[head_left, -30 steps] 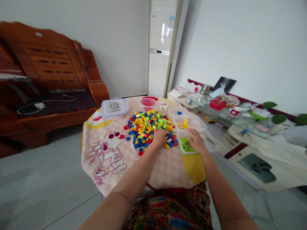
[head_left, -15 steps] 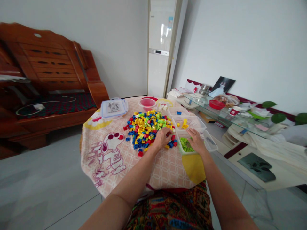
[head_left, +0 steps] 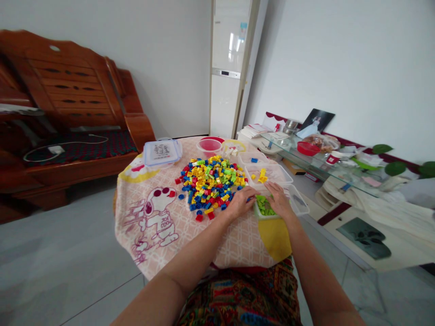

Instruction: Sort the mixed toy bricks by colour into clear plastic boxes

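A heap of small red, blue, yellow and green bricks (head_left: 210, 183) lies on a round table with a pink cartoon cloth (head_left: 163, 217). My left hand (head_left: 242, 201) rests at the heap's right edge, fingers curled toward a clear tub of green bricks (head_left: 263, 206); what it holds, if anything, is hidden. My right hand (head_left: 278, 198) lies on that tub, fingers stretched out flat over its rim. Behind it stand a clear tub with yellow bricks (head_left: 263, 174) and another with a blue brick (head_left: 253, 158).
A lidded clear box (head_left: 161, 151), a red bowl (head_left: 209, 146) and a yellow-rimmed dish (head_left: 234, 147) sit at the table's far side. A wooden bench (head_left: 68, 117) stands left; a cluttered glass shelf (head_left: 316, 154) runs along the right. A tall air conditioner (head_left: 227, 68) stands behind.
My left hand has moved right from the middle of the brick heap to the edge of the green-brick tub. My right hand has stayed on that tub.
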The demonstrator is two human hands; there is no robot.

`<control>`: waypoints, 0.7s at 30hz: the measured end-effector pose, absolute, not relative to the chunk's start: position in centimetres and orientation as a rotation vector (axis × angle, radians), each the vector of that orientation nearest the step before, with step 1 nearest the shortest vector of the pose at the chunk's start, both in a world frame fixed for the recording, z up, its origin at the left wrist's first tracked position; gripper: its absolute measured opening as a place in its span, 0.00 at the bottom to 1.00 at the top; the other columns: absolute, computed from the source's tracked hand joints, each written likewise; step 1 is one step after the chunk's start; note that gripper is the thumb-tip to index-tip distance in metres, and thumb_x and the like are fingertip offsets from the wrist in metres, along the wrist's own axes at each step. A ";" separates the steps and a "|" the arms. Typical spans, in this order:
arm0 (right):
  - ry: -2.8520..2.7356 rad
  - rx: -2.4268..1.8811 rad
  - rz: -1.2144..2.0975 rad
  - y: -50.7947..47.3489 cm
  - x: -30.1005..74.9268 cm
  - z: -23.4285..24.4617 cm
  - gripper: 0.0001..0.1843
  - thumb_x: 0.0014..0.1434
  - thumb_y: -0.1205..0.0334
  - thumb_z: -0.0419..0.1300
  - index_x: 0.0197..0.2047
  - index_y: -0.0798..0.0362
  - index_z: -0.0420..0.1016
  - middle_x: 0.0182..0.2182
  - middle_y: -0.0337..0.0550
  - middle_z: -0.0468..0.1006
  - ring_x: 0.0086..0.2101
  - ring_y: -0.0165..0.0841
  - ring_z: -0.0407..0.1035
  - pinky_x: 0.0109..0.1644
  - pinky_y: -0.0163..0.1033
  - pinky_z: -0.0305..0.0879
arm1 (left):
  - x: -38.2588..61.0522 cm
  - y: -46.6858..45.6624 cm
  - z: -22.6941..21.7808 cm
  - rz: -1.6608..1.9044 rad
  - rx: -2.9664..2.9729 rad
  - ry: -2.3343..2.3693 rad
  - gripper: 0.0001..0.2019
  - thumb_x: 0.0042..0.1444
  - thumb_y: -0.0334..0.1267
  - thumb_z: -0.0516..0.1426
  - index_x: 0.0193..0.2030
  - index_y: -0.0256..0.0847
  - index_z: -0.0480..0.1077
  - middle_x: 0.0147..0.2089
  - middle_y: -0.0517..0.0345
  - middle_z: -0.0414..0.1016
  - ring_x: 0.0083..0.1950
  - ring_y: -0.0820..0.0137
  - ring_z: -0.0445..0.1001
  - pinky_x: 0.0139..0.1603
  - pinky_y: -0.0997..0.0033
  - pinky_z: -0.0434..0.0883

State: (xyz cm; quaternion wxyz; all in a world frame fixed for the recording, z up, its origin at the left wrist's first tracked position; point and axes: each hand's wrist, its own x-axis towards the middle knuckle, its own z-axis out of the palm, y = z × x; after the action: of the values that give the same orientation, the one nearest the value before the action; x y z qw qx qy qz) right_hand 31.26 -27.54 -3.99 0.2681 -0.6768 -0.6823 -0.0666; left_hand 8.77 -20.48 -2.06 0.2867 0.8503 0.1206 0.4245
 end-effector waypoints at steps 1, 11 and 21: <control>-1.837 -1.826 -0.182 -27.5 31.3 -4.0 0.32 0.61 0.68 0.53 0.68 0.53 0.67 0.67 0.50 0.66 0.68 0.45 0.55 0.73 0.58 0.53 | 8.5 -20.2 -2.0 1.138 2.297 0.383 0.14 0.60 0.27 0.56 0.51 0.39 0.77 0.48 0.49 0.79 0.50 0.65 0.76 0.54 0.65 0.73; -1.828 -1.845 -0.173 -27.6 31.2 -3.9 0.33 0.60 0.68 0.53 0.69 0.51 0.66 0.67 0.49 0.66 0.67 0.45 0.55 0.72 0.58 0.54 | 4.9 -17.1 -0.6 0.711 2.553 1.348 0.11 0.63 0.41 0.58 0.42 0.39 0.80 0.44 0.47 0.78 0.49 0.60 0.76 0.49 0.65 0.72; -1.833 -1.845 -0.183 -27.7 31.0 -3.8 0.33 0.59 0.69 0.53 0.68 0.52 0.66 0.67 0.50 0.67 0.67 0.46 0.55 0.73 0.59 0.53 | 5.2 -17.7 -0.8 0.646 2.552 1.375 0.05 0.61 0.34 0.59 0.39 0.39 0.78 0.42 0.48 0.78 0.49 0.60 0.77 0.49 0.65 0.71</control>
State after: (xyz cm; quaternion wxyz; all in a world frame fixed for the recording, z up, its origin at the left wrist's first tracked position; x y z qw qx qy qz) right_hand 31.04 -27.66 -3.75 0.2637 -0.6826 -0.6781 -0.0679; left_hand 5.23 -17.71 -0.75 0.0861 0.8561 0.4612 0.2166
